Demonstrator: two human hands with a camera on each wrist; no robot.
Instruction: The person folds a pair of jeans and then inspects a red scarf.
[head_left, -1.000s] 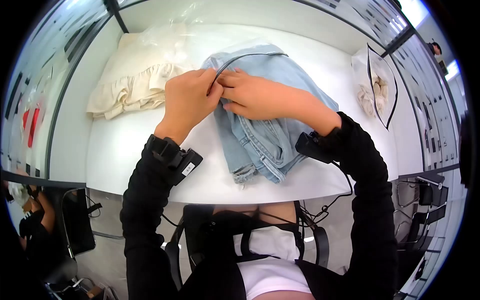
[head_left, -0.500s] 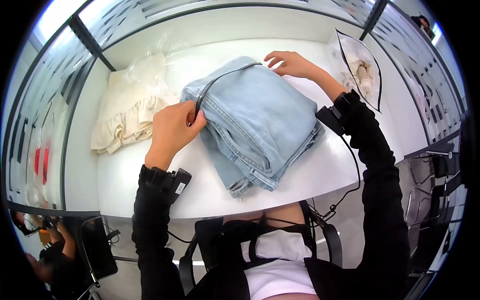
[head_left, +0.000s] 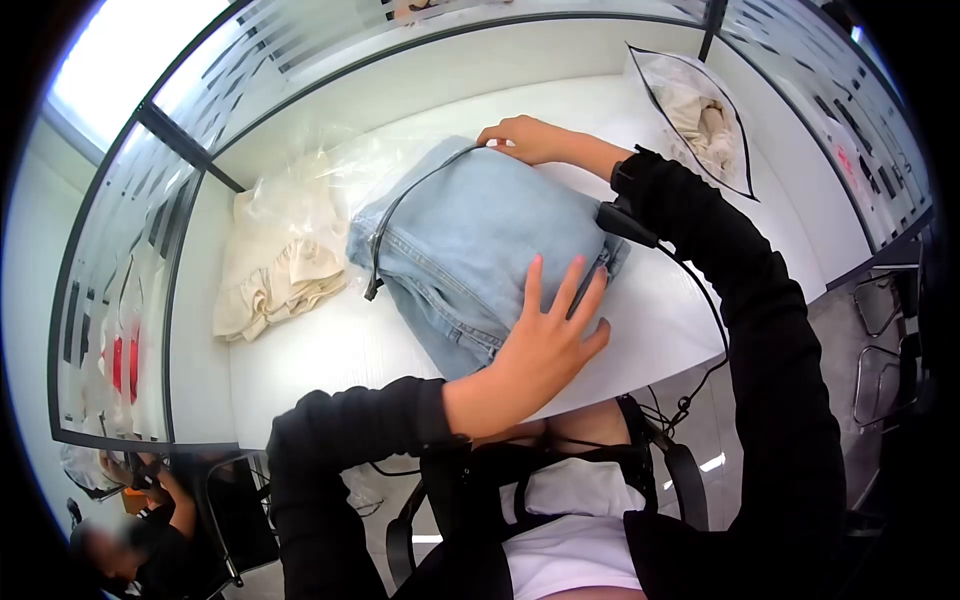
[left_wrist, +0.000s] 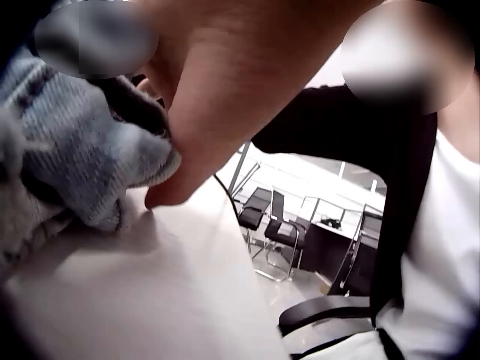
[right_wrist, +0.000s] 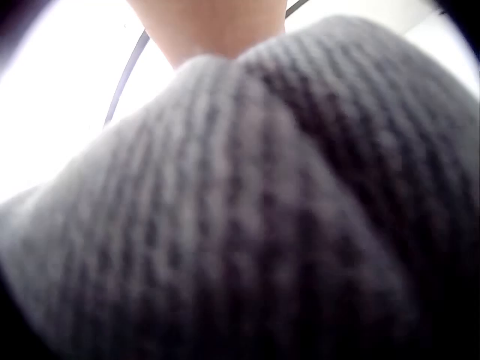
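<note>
Folded light-blue jeans [head_left: 475, 235] lie on the white table in the head view. Across their far left side curves the dark edge of a clear plastic bag [head_left: 402, 194], its film hard to make out. My right hand [head_left: 527, 140] pinches that edge at its far end. Over the near right part of the jeans my left hand [head_left: 545, 350] is spread, fingers straight and fingertips at the denim. The left wrist view shows a fold of the jeans [left_wrist: 82, 142] close beside that hand. A knit sleeve [right_wrist: 225, 210] fills most of the right wrist view, hiding the fingers.
Cream ruffled cloth [head_left: 285, 275] with clear film over it lies at left. At the back right stands a clear bag [head_left: 690, 75] with dark edging and cream cloth inside. Low partition walls enclose the table [head_left: 310, 385]. A cable [head_left: 712, 300] hangs from the right wrist.
My left hand has let go of the bag's dark edge and moved right and nearer, over the jeans. The right hand has come left to the edge's far end.
</note>
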